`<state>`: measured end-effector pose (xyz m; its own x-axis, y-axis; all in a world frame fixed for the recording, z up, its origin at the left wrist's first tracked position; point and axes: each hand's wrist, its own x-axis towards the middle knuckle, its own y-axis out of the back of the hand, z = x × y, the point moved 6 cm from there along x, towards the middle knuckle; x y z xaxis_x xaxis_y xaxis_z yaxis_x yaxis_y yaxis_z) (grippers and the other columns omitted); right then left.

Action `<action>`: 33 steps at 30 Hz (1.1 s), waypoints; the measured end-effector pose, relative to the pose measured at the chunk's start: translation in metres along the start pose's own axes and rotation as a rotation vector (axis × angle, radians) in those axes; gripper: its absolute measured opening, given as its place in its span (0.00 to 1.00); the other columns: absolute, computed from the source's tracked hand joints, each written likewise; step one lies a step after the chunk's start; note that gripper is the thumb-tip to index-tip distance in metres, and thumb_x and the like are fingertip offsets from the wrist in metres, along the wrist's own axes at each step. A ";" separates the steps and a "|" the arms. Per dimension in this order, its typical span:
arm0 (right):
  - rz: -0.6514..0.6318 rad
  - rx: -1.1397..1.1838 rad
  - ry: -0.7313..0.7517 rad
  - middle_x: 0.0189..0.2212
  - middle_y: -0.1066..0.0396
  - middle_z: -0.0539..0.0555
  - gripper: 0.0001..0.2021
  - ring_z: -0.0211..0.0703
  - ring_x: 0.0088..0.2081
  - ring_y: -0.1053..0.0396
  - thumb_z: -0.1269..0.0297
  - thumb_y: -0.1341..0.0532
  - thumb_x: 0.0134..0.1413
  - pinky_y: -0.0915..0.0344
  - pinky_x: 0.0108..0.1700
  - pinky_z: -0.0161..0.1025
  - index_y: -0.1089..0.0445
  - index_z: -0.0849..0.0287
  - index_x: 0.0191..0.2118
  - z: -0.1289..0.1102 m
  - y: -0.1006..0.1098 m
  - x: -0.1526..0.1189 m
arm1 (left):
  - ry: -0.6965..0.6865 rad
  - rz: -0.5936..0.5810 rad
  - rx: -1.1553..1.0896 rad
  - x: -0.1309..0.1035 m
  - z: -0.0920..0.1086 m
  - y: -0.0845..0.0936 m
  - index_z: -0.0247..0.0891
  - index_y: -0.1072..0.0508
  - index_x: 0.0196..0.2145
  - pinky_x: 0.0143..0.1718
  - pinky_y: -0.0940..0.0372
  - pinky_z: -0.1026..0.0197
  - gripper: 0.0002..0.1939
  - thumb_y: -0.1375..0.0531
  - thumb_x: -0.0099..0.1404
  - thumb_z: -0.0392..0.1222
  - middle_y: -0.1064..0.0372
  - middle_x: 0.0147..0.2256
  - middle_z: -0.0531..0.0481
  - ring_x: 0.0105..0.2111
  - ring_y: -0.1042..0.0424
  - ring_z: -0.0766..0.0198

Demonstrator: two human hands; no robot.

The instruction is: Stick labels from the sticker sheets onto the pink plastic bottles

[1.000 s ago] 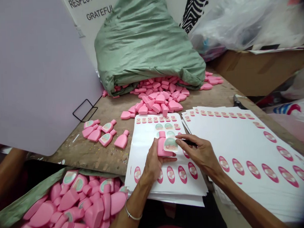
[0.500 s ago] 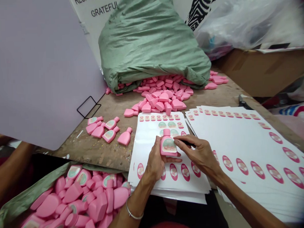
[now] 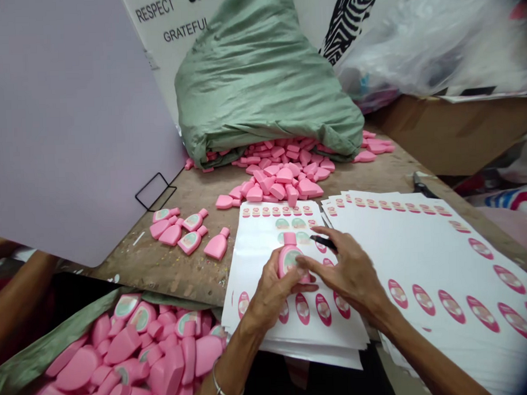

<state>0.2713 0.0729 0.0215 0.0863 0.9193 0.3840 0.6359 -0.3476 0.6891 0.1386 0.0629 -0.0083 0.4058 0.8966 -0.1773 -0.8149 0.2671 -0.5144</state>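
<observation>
Head view: the left hand (image 3: 270, 286) grips a pink bottle (image 3: 290, 259) upright above the left stack of sticker sheets (image 3: 268, 330), its fingers wrapped around the body. The right hand (image 3: 350, 269) presses a fingertip to the label (image 3: 290, 264) on the bottle's front, while its other fingers pinch a dark tool (image 3: 324, 242). Loose bottles (image 3: 190, 226) lie on the table (image 3: 197, 274), left of the stack.

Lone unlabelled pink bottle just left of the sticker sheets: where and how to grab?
Probably pinch the bottle by both side edges where the body narrows below its cap, from above. It lies flat, broad face up, cap end pointing away and right. Gaps to the nearest labelled bottle and the sticker sheets should admit fingertips.
</observation>
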 end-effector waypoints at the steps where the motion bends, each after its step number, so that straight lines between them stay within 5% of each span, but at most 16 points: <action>1: -0.056 0.072 -0.023 0.46 0.29 0.58 0.29 0.52 0.44 0.31 0.46 0.36 0.43 0.34 0.45 0.48 0.35 0.55 0.51 0.002 -0.007 0.001 | 0.010 -0.020 0.030 -0.002 0.001 -0.001 0.35 0.33 0.44 0.36 0.31 0.60 0.21 0.35 0.55 0.46 0.33 0.36 0.48 0.33 0.29 0.63; 4: -0.204 0.187 -0.074 0.48 0.31 0.54 0.28 0.47 0.46 0.31 0.45 0.36 0.43 0.33 0.46 0.43 0.36 0.52 0.50 0.012 -0.029 0.014 | 0.028 -0.043 0.126 -0.010 0.006 0.009 0.34 0.34 0.45 0.36 0.31 0.59 0.21 0.38 0.57 0.49 0.31 0.38 0.44 0.34 0.28 0.61; 6: -0.214 0.129 -0.099 0.47 0.30 0.54 0.27 0.48 0.46 0.31 0.45 0.37 0.42 0.34 0.47 0.43 0.35 0.52 0.48 0.025 -0.039 0.034 | 0.009 0.046 0.256 -0.014 0.014 0.035 0.34 0.34 0.46 0.39 0.31 0.56 0.21 0.41 0.60 0.50 0.30 0.41 0.42 0.35 0.28 0.59; 10: -0.068 -0.078 -0.224 0.40 0.27 0.59 0.27 0.53 0.42 0.30 0.43 0.38 0.41 0.36 0.41 0.45 0.34 0.57 0.45 0.055 -0.048 0.099 | -0.168 0.482 0.842 -0.023 0.054 0.107 0.37 0.35 0.49 0.49 0.37 0.48 0.20 0.45 0.62 0.49 0.30 0.45 0.41 0.45 0.31 0.51; 13: 0.052 -0.059 -0.320 0.31 0.28 0.59 0.21 0.53 0.37 0.30 0.46 0.38 0.41 0.39 0.37 0.43 0.32 0.59 0.34 0.066 -0.050 0.138 | -0.374 0.710 1.191 -0.029 0.084 0.125 0.37 0.39 0.55 0.58 0.51 0.42 0.27 0.43 0.59 0.44 0.40 0.56 0.38 0.60 0.47 0.45; 16: 0.075 0.017 -0.355 0.22 0.33 0.54 0.16 0.48 0.30 0.33 0.48 0.41 0.44 0.42 0.32 0.40 0.34 0.58 0.25 0.066 -0.046 0.141 | -0.501 0.779 1.197 -0.025 0.093 0.111 0.34 0.37 0.54 0.60 0.54 0.42 0.25 0.43 0.59 0.43 0.44 0.58 0.36 0.61 0.50 0.46; 18: 0.044 0.070 -0.348 0.18 0.38 0.50 0.19 0.42 0.25 0.37 0.46 0.44 0.47 0.44 0.28 0.38 0.36 0.58 0.23 0.056 -0.043 0.120 | -0.422 0.643 0.972 -0.009 0.079 0.092 0.35 0.32 0.49 0.57 0.46 0.46 0.19 0.43 0.61 0.46 0.37 0.53 0.37 0.56 0.41 0.49; 21: -0.164 0.405 -0.378 0.14 0.46 0.45 0.22 0.34 0.18 0.47 0.42 0.47 0.50 0.47 0.22 0.35 0.40 0.57 0.21 0.028 -0.049 0.068 | -0.235 0.373 0.473 0.022 0.046 0.054 0.36 0.30 0.45 0.49 0.37 0.53 0.18 0.42 0.61 0.50 0.30 0.46 0.41 0.48 0.32 0.54; 24: -0.422 0.690 -0.343 0.18 0.43 0.46 0.21 0.34 0.20 0.45 0.44 0.45 0.52 0.45 0.24 0.34 0.38 0.58 0.23 -0.002 -0.055 0.028 | -0.232 0.301 0.075 0.037 0.029 0.032 0.34 0.30 0.44 0.45 0.34 0.57 0.20 0.42 0.61 0.51 0.29 0.42 0.42 0.43 0.29 0.57; 27: -0.317 0.457 -0.243 0.25 0.34 0.49 0.18 0.38 0.26 0.38 0.46 0.46 0.54 0.41 0.30 0.36 0.34 0.57 0.32 0.009 -0.040 0.024 | -0.246 0.320 -0.019 0.037 0.025 0.035 0.32 0.31 0.41 0.40 0.31 0.58 0.19 0.39 0.59 0.50 0.28 0.38 0.42 0.36 0.27 0.60; 30: -0.134 0.090 -0.207 0.29 0.31 0.52 0.14 0.42 0.28 0.35 0.51 0.49 0.58 0.41 0.32 0.39 0.35 0.57 0.37 0.047 -0.026 0.033 | -0.155 0.326 0.116 0.035 0.018 0.043 0.32 0.33 0.38 0.28 0.29 0.60 0.19 0.37 0.56 0.49 0.29 0.35 0.42 0.27 0.27 0.63; 33: -0.108 -0.180 -0.042 0.30 0.30 0.54 0.10 0.45 0.32 0.34 0.57 0.48 0.58 0.42 0.36 0.41 0.35 0.57 0.36 0.067 -0.029 0.037 | -0.041 0.280 0.236 0.043 0.003 0.040 0.32 0.33 0.37 0.22 0.30 0.62 0.18 0.36 0.55 0.48 0.30 0.32 0.44 0.24 0.27 0.62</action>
<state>0.3075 0.1290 -0.0256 0.0590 0.9586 0.2787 0.4962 -0.2705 0.8250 0.1222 0.1131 -0.0335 0.1406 0.9587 -0.2472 -0.9669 0.0793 -0.2424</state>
